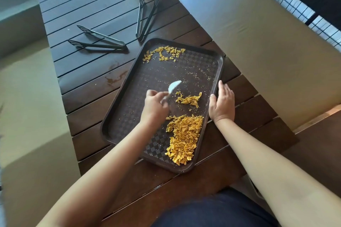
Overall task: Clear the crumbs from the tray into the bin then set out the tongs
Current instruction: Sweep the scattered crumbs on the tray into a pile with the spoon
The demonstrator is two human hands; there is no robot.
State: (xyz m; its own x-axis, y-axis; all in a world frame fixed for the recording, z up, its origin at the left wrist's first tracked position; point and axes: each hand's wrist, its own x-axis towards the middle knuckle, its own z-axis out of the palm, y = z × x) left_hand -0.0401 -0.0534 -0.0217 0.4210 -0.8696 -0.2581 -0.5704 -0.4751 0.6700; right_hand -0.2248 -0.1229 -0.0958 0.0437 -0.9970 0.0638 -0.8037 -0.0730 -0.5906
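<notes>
The crumb-clearing looked only partly done: most of the orange flakes had been gathered into a dense heap point(184, 140) at the near right of the tray point(118, 116), with a small clump point(190, 99) just beyond it and a loose scatter point(164, 54) at the far end, fine dust between. No bin showed, so tipping remained ahead, as did setting out the tongs. The left hand point(155, 103) kept a clenched grip on a pale, blurred scraper point(174, 85) over the tray's middle; the right hand point(222, 102) grasped the tray's right rim, thumb hooked inside. The tray was dark brown plastic, rectangular with rounded corners and a checkered, textured floor. Two pairs of slim dark tongs point(97, 41) point(146, 16) with slotted ends lay apart beyond it on the dark slatted wooden tabletop point(88, 2).
</notes>
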